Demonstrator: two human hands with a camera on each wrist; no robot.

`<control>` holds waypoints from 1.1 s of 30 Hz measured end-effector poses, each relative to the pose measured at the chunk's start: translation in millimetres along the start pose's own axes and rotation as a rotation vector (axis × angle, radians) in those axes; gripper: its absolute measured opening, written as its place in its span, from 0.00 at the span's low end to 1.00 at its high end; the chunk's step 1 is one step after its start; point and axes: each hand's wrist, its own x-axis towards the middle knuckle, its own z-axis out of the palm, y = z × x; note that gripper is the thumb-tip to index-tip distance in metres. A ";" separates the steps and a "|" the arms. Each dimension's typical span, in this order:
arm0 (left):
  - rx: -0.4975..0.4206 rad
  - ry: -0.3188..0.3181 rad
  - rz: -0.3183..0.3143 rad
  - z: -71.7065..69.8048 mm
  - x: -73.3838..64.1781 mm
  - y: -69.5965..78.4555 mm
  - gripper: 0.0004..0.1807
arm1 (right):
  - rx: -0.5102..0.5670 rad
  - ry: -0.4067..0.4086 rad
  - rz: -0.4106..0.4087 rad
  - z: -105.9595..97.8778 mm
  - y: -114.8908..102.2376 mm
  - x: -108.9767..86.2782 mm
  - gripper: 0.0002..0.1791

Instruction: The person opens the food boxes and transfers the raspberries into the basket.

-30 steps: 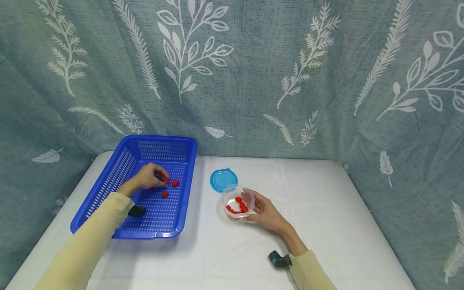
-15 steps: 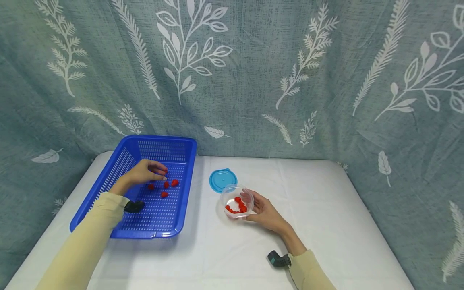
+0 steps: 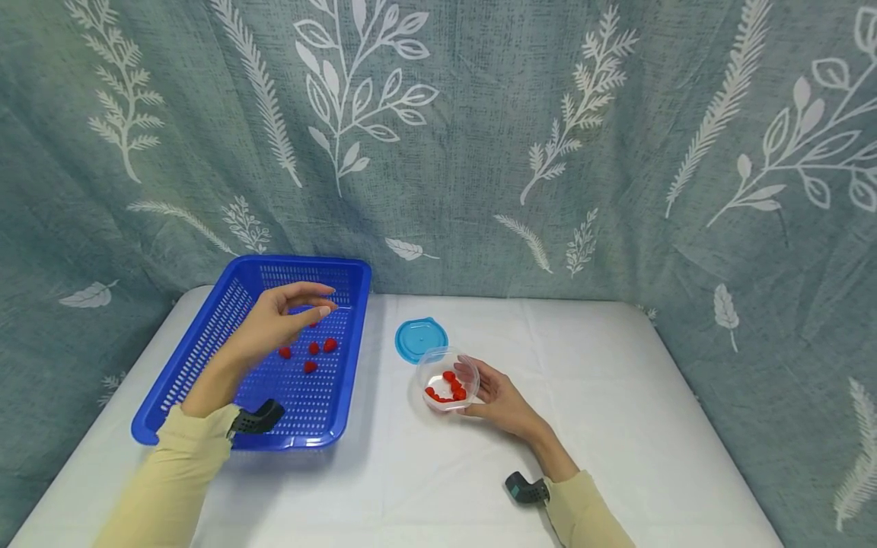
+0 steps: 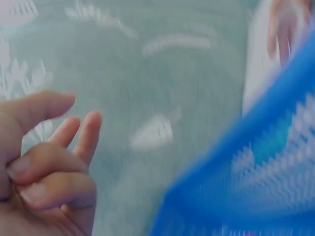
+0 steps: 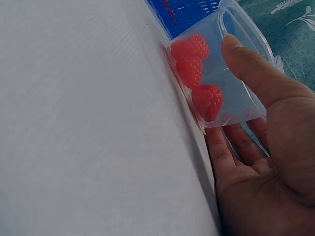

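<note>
My left hand (image 3: 274, 323) hovers over the blue plastic basket (image 3: 361, 342), thumb and fingertips apart. In the left wrist view some fingers are bent toward the palm, and I see nothing in that hand (image 4: 54, 172). Below it, several red raspberries (image 3: 330, 345) lie scattered on the basket floor. My right hand (image 3: 503, 399) grips a clear round plastic tub (image 3: 426, 373) from its right side. The right wrist view shows the thumb at the rim, with raspberries (image 5: 206, 101) along the tub's bottom.
A round light-blue lid (image 3: 421, 339) lies on the white table (image 3: 603, 426) just behind the tub. Black wrist devices sit at both cuffs. A green leaf-print curtain (image 3: 479, 152) hangs behind the table.
My left hand has come up from among the raspberries in the basket and its fingers have parted from them. A raspberry near its fingertips now lies uncovered. The right hand stays at the tub.
</note>
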 end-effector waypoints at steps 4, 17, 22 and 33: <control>-0.086 0.063 0.028 28.3 -16.8 22.3 0.19 | -0.004 0.003 -0.009 0.4 0.9 0.2 0.49; -0.034 -0.029 0.026 147.4 -34.7 18.8 0.18 | 0.016 -0.006 -0.012 0.0 0.6 -0.1 0.49; -0.032 -0.057 -0.018 183.2 -23.5 -16.7 0.19 | 0.009 -0.012 -0.019 0.1 1.5 0.1 0.49; 0.185 -0.042 -0.036 211.3 7.4 -41.6 0.24 | 0.025 0.001 -0.033 0.6 2.6 -1.2 0.48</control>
